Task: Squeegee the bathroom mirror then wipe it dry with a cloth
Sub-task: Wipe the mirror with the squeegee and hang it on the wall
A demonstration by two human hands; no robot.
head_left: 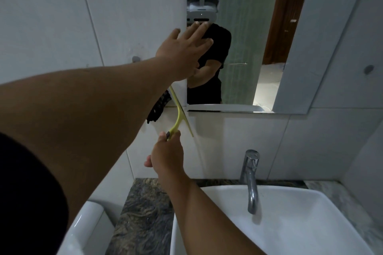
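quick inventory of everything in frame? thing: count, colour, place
mirror: 1, frameless, on the wall above the sink
squeegee: 1, yellow, blade at the mirror's lower left corner, handle in the right hand
dark cloth-like item: 1, black, on the wall left of the mirror, partly hidden by the left arm
tap: 1, chrome, behind the sink
sink: 1, white, bottom right
countertop: 1, dark veined stone, left of the sink
wall tiles: many, white, around the mirror
left hand: 1, open, fingers spread at the mirror's left edge
right hand: 1, closed on the squeegee handle
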